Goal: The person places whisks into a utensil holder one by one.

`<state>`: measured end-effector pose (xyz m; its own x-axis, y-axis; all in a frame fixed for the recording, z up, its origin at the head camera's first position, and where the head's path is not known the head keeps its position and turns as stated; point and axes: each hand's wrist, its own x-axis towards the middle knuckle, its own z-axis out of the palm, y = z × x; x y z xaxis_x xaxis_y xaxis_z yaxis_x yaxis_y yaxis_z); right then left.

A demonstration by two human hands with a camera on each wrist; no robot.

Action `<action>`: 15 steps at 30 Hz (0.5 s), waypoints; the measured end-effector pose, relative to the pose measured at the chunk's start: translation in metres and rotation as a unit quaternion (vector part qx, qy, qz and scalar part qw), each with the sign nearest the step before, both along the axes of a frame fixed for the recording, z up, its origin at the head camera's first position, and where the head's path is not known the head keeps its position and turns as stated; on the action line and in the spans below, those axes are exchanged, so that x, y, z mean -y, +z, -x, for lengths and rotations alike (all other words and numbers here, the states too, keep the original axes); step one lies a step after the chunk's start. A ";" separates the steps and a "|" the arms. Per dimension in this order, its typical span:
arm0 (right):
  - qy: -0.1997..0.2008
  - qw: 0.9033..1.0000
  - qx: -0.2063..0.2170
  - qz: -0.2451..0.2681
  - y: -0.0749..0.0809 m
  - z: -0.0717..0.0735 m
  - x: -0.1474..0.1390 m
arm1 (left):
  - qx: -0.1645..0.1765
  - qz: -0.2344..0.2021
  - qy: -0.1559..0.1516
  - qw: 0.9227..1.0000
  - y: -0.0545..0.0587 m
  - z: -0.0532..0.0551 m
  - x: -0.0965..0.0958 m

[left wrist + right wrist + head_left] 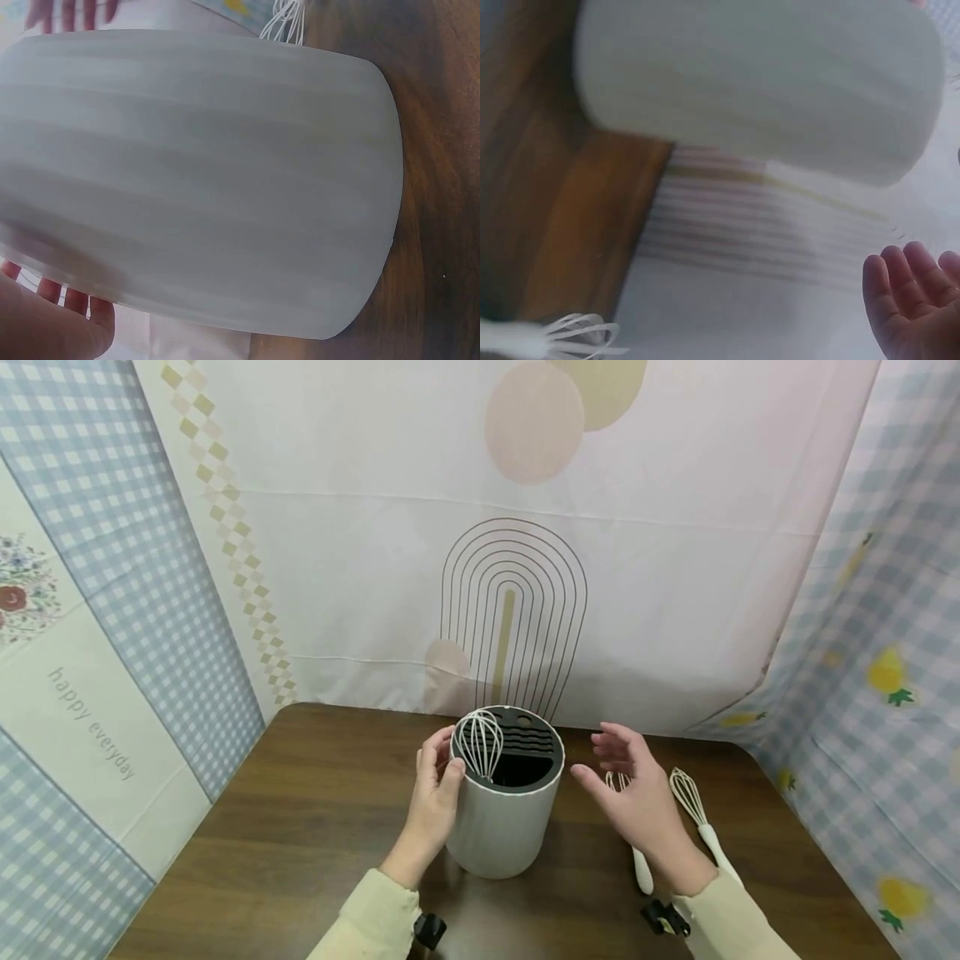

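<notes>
A white cylindrical utensil holder (498, 835) with a dark slotted lid (525, 739) stands upright on the table. My left hand (437, 785) holds its left side near the rim, thumb at the front and fingers round the back; the left wrist view shows those fingers along the wall. One whisk (480, 743) stands in the holder, wires up, its handle hidden inside. To the right of the holder, my right hand (637, 793) hangs in the air with relaxed, spread fingers, apart from it. Beneath that hand lies a second whisk (642, 870), partly covered by it.
A third whisk (705, 822) lies further right, its handle end behind the right sleeve. The brown wooden table (300, 827) meets a patterned white cloth (352, 610) at the back. Checked cloths hang at the left and right sides.
</notes>
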<state>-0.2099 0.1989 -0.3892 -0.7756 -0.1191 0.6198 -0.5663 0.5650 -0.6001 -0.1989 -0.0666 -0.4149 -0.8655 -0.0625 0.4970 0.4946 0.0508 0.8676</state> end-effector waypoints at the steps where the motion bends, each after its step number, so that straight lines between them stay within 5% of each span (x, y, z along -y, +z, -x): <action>1: -0.009 1.000 0.012 -0.005 -0.004 0.001 -0.005 | 0.000 0.001 0.000 1.000 0.000 0.000 0.000; 15: -0.093 0.981 0.172 -0.008 -0.057 0.007 -0.056 | 0.008 -0.001 -0.001 1.000 0.000 0.000 -0.001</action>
<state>-0.2173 0.2551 -0.4466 -0.9479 0.0372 0.3164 -0.2174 0.6506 -0.7276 -0.1990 -0.0660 -0.4150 -0.8734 -0.0620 0.4830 0.4806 0.0491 0.8755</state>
